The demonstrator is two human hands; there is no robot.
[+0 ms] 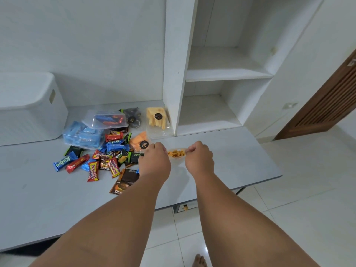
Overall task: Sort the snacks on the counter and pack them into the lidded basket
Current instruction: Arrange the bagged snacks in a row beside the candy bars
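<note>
A small clear bag of orange snack pieces (176, 153) hangs just above the counter (240, 157) between my hands. My left hand (155, 160) pinches its left edge and my right hand (199, 158) pinches its right edge. Left of them lies a pile of wrapped snack bars (100, 160) in red, blue and brown wrappers. A clear box (105, 119) holding wrapped snacks sits on a blue pack (82, 135). A bag of yellow sticks (157, 120) and an orange chip bag (139, 142) lie behind. The white lidded basket (28, 110) stands at the far left, lid on.
A white shelf unit (221, 74) with bare compartments rises at the back right of the counter. A dark snack bag (133, 116) lies by the clear box. The counter's right edge drops to white floor tiles. A wooden door (327, 101) is at far right.
</note>
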